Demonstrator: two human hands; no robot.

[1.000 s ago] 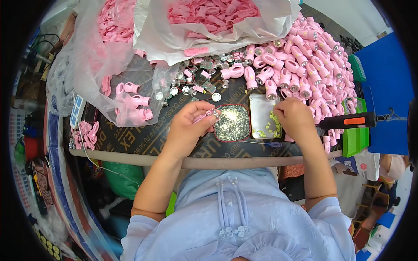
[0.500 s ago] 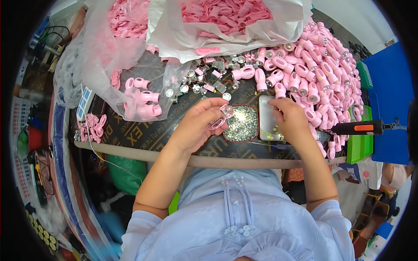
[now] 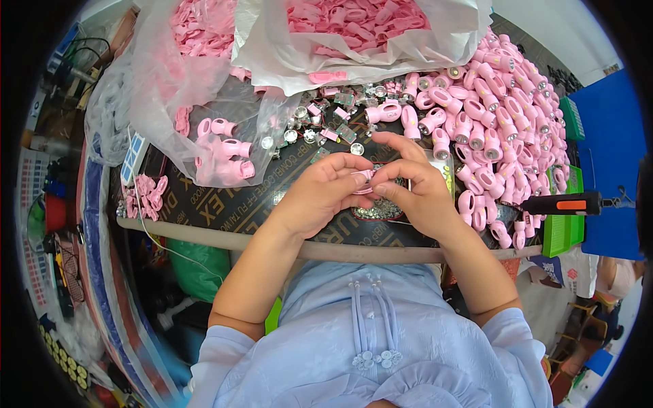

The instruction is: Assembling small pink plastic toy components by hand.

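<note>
My left hand (image 3: 314,196) pinches a pink plastic flashlight casing (image 3: 362,189) between thumb and fingers. Brought up against its right side is my right hand (image 3: 420,189), thumb and index finger closed together at the casing; whatever they grip is too small or hidden. Both hands hover over a red-rimmed tin (image 3: 379,211) full of small shiny metal pieces, covering much of it. Behind my right hand, a white tray (image 3: 443,167) shows only in part.
Finished-looking pink flashlights (image 3: 503,115) are heaped at the right, beside a green basket (image 3: 575,221) and a black-and-orange electric screwdriver (image 3: 564,202). Small lamp assemblies (image 3: 326,122) lie beyond my hands. A white sack (image 3: 272,61) and a clear bag (image 3: 156,102) hold pink parts.
My right hand has moved left from the white tray to the casing, its fingers now meeting it. My left hand still holds the casing, shifted slightly right.
</note>
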